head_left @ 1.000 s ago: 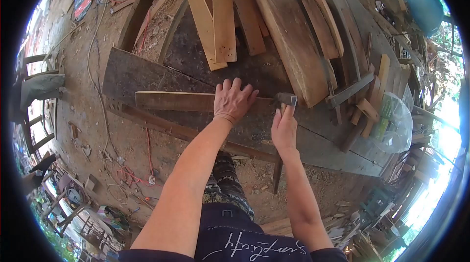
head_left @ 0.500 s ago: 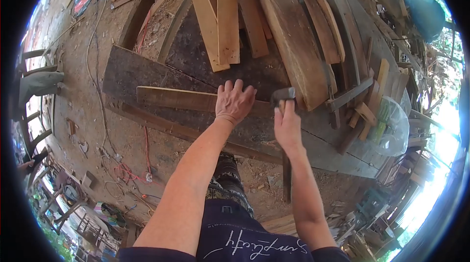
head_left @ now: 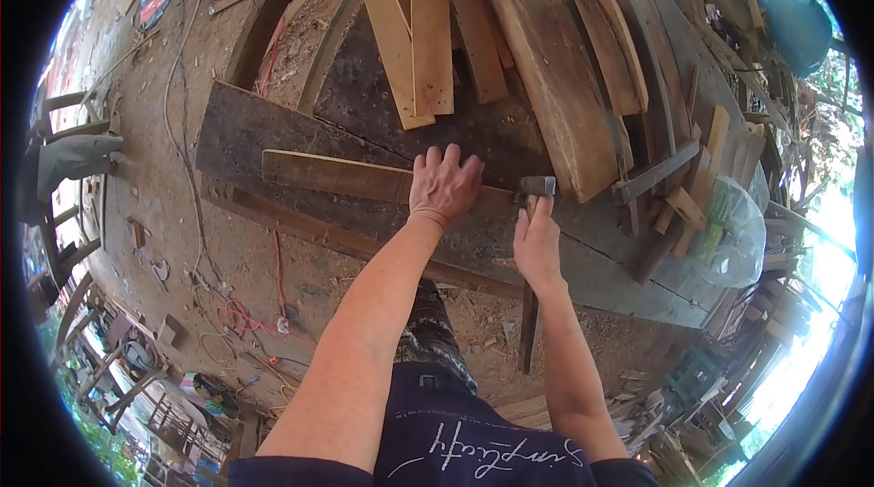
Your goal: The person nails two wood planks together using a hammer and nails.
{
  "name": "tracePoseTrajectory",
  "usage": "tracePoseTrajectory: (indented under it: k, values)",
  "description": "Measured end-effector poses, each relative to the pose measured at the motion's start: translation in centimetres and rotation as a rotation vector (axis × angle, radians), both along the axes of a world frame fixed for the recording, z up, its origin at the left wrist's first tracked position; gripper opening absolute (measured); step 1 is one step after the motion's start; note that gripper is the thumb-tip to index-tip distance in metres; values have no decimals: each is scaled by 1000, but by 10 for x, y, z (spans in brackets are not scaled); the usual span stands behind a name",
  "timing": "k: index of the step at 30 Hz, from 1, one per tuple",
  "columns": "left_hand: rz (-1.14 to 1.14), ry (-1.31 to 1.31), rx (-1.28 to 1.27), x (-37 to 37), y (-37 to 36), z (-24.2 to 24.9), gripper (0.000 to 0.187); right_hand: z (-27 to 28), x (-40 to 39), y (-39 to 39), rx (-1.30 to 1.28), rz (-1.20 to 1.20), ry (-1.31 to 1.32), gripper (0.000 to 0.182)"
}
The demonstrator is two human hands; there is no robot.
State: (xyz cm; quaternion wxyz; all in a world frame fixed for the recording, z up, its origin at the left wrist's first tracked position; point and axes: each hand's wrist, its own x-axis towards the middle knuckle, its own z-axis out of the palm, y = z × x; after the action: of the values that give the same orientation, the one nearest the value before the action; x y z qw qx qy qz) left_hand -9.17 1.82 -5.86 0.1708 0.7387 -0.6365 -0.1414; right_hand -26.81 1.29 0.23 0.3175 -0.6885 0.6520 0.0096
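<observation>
My left hand (head_left: 446, 185) is closed over the top edge of a narrow wooden board (head_left: 337, 174), its fingers bent across the far side. The board stands on its edge along the dark, worn workbench (head_left: 250, 127). In my right hand (head_left: 537, 246) is a hammer (head_left: 538, 185), gripped by its handle just below the metal head. That head is beside the right end of the board, close over the bench top. Most of the handle is hidden behind my fingers.
Pale planks (head_left: 431, 41) and a thick rough slab (head_left: 542, 68) lie across the bench's far side. To the right are wood offcuts and a clear plastic bag (head_left: 736, 237). Cords, including a red one (head_left: 279, 273), trail over the dirt floor at left.
My right hand has come down slightly, and the hammer head has tilted lower toward the board's end. My left hand keeps its hold on the board. The whole view has shifted a little.
</observation>
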Motion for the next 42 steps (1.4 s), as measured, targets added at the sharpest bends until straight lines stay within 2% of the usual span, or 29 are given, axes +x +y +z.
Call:
tracePoseTrajectory:
  k: [2, 3, 5, 7, 9, 10, 12, 13, 15, 16, 19, 20, 21, 23, 27, 30, 31, 33, 37, 39, 40, 41, 42]
  values:
    - [6, -10, -1, 0, 1, 1, 15, -1, 0, -5, -163, 66, -135, 36]
    - [-1, -9, 1, 0, 1, 1, 15, 2, -3, -10, -162, 59, -133, 36]
    - [2, -16, -9, 0, 1, 1, 15, 32, 7, -34, 476, -377, -127, 37]
    - [0, -10, -17, 1, 0, 1, 15, 29, 2, -36, 521, -384, -99, 35]
    - [3, -3, -25, 0, 1, 1, 15, 5, -14, -28, 278, -126, -79, 35]
    - [4, -6, -24, 0, 1, 1, 15, 8, -12, -25, 275, -126, -77, 35]
    - [1, -11, -20, 0, 2, 0, 15, 10, -4, -16, -160, 4, -118, 35]
    - [-2, -4, -32, 0, 2, 0, 14, 17, 0, -17, -158, 3, -120, 35]
    - [-3, -4, -37, 2, 1, -1, 14, 41, 12, -23, -367, -52, -233, 33]
    - [-7, -10, -29, 2, 0, 1, 13, 49, 12, -24, -399, -66, -208, 29]
    - [-14, -9, -26, 1, 2, -1, 12, 49, 13, -13, -477, -162, -245, 28]
    - [-9, -8, -37, 1, 2, 0, 12, 15, -5, 5, -285, -127, -37, 28]
    - [-9, -9, -43, 1, 3, 0, 12, 0, -10, 17, -290, -128, -38, 28]
    - [-1, -8, -46, 1, 1, 0, 11, -10, -1, 20, -398, -16, -199, 30]
    - [-12, -1, -22, -1, 1, -3, 10, 0, -6, 9, -18, -96, -42, 35]
    - [-4, -18, -11, -1, 2, -1, 12, 4, 1, 9, 24, -95, 40, 35]
    - [-4, -20, 1, 0, 1, -1, 12, 3, -1, 4, 22, -95, 40, 35]
    - [-7, -17, 13, 0, 1, -1, 12, 0, -11, -6, 210, -228, -99, 35]
    - [-10, -8, -8, 0, 0, 0, 12, 34, 4, -13, 92, -256, -91, 31]
    - [-23, 3, -7, 1, 4, 0, 12, 51, 15, -9, -342, -132, -187, 30]
    - [-22, 2, -15, 1, 3, 0, 12, 52, 17, -7, -398, -113, -185, 34]
    - [-19, 1, -27, 1, 2, 0, 12, 38, 12, -1, -395, -120, -182, 34]
    - [-24, 2, -25, 0, 3, 0, 12, 12, 2, 10, -253, -94, -31, 36]
